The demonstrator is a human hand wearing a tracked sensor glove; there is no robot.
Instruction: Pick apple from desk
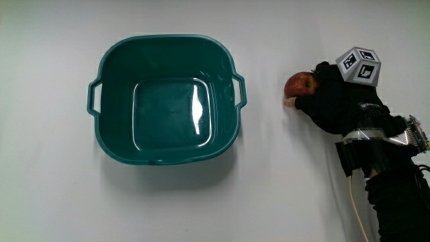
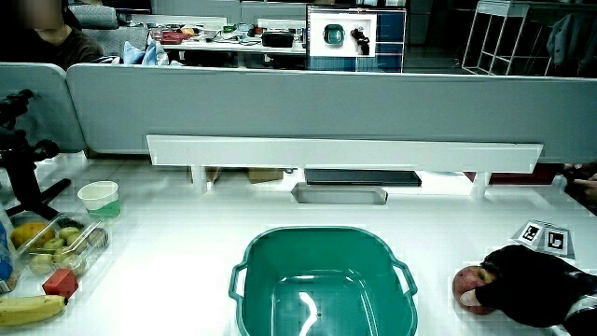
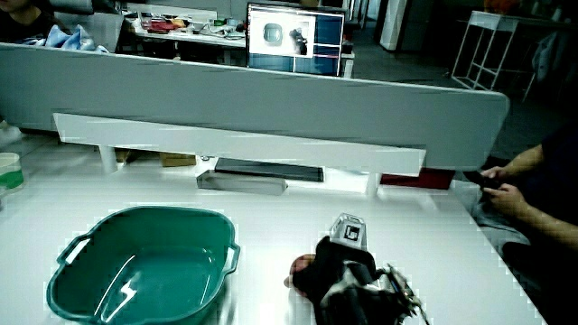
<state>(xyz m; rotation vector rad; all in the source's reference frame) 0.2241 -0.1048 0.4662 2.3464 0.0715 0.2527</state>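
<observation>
In a side view, a small clutter sits at about nine o'clock from the basin: a banana [image 2: 28,306] at the table's edge, a red block [image 2: 60,282] just beside it, a clear box of fruit [image 2: 61,243] touching or nearly touching the block, and a pale cup [image 2: 99,198] farther from the person than the box. The green basin [image 1: 107,60] stands in the middle of the white table [image 1: 47,202], upright, with a handle on each of two facing sides and nothing in it (only a glare on its floor); both side views show it too [image 2: 322,233] [image 3: 135,271]. Seen from above, the apple [image 1: 300,85] lies at about three o'clock from the basin, near its handle but apart from it, and looks to be resting on the table top. The hand [image 1: 332,104] comes at the apple from about four o'clock. Its fingers are curled round the apple's side and top, so that part of the red skin shows between glove and table, as it does in both side views [image 2: 466,283] [image 3: 302,268]. The patterned cube [image 1: 359,65] rides on the back of the hand at about one o'clock from the knuckles. The forearm [image 1: 396,181] runs off toward five o'clock, nearer to the person.
</observation>
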